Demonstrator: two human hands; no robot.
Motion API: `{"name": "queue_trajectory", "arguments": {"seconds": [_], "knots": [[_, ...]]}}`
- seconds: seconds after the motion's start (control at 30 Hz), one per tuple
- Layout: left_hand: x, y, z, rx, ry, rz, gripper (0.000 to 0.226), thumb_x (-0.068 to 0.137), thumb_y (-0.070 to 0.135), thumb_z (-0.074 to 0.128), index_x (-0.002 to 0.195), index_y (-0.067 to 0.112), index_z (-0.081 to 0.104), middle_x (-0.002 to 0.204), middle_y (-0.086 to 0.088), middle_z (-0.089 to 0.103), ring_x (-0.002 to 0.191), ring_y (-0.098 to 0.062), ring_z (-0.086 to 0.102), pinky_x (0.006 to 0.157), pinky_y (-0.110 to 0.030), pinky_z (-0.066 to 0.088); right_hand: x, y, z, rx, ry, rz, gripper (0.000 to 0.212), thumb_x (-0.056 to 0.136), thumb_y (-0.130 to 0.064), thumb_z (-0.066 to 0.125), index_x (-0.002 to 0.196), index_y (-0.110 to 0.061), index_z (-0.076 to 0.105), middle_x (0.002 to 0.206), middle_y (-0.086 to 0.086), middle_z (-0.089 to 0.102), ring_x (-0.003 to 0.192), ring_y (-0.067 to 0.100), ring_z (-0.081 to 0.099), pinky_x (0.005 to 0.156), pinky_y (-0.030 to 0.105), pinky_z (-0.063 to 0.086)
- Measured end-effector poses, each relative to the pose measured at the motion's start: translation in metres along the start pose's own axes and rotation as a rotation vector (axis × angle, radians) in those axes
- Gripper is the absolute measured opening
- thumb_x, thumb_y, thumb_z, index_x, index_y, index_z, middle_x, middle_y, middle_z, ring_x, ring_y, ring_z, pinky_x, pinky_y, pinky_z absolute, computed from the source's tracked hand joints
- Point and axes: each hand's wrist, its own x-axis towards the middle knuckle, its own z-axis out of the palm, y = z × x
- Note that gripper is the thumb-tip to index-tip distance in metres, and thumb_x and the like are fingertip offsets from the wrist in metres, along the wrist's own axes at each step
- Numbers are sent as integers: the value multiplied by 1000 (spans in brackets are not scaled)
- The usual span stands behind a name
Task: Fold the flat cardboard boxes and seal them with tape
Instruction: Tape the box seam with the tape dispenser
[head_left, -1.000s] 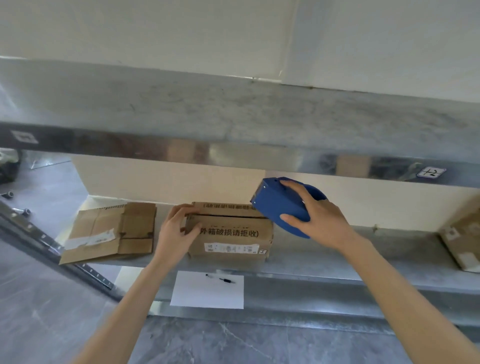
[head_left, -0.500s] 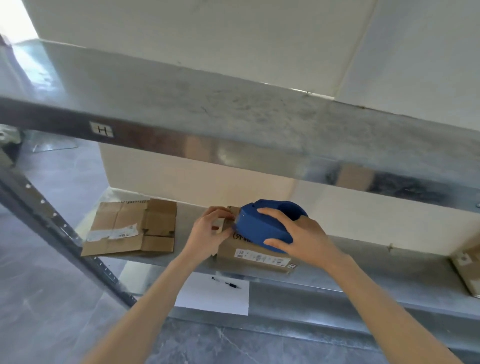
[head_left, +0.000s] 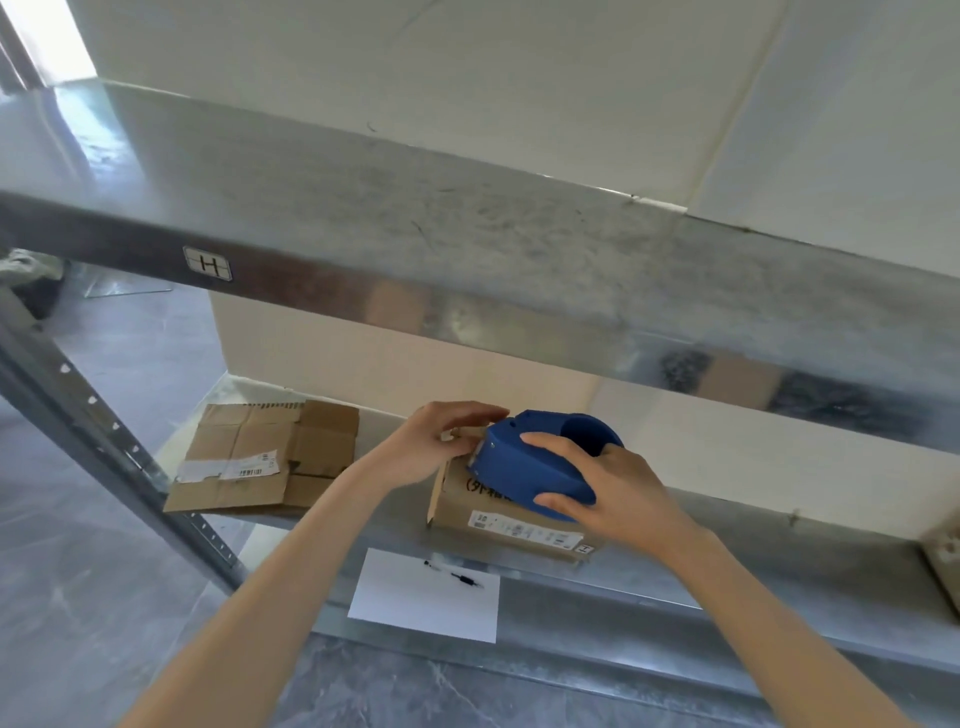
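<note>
The blue tape dispenser (head_left: 524, 467) has come down from beside the cardboard box (head_left: 498, 519) and now sits on its top, at the left end. The left hand (head_left: 431, 447) has shifted up from the box's left face to its top left edge. The right hand (head_left: 618, 499) has its grip wrapped round the dispenser, fingers over the near side. The left grip closes on the box's top edge, finger and thumb pinching it just at the dispenser's front. The box stands folded on the metal shelf (head_left: 727, 540). To its left on the same shelf lies a flat cardboard sheet (head_left: 254, 457). Below, nearer, a sheet of paper (head_left: 421, 597) carries a pen (head_left: 454, 574).
</note>
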Motion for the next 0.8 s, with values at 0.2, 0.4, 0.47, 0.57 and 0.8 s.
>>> {"name": "queue_trajectory", "arguments": {"seconds": [0.2,0.4,0.47,0.57,0.8], "knots": [[2,6,-2,-33,89,23,43,89,-14,53,100,23,70,100,14,72,100,-2,66,91,-18,49,-3,-3,-9,6,52,-53,61,92,-53,60,142,-52,23,94,-9,66,62,15,43,61,24,30],[3,13,-2,-77,217,-11,43,85,-21,53,83,19,70,85,9,72,82,-4,67,77,-17,51,3,-2,-16,39,-73,2,61,91,-66,44,137,-68,4,110,-9,65,74,13,55,65,23,39],[4,15,-2,-131,261,-28,42,83,-23,53,80,16,69,86,-3,71,82,-16,67,76,-27,53,5,-2,-20,86,-93,31,62,90,-68,46,135,-71,3,108,-9,65,76,12,57,66,20,43],[2,15,-3,-140,305,-44,35,85,-19,57,79,13,68,86,-9,70,83,-31,66,80,-38,53,8,-3,-29,132,-116,41,62,90,-67,48,137,-72,8,100,-14,62,73,7,55,65,18,43],[-19,6,-13,-159,412,-79,23,85,-15,62,81,7,68,81,-5,67,68,-7,61,71,-16,49,-2,9,-51,332,-176,100,55,86,-66,56,130,-76,24,95,-6,71,72,18,64,69,43,55]]}}
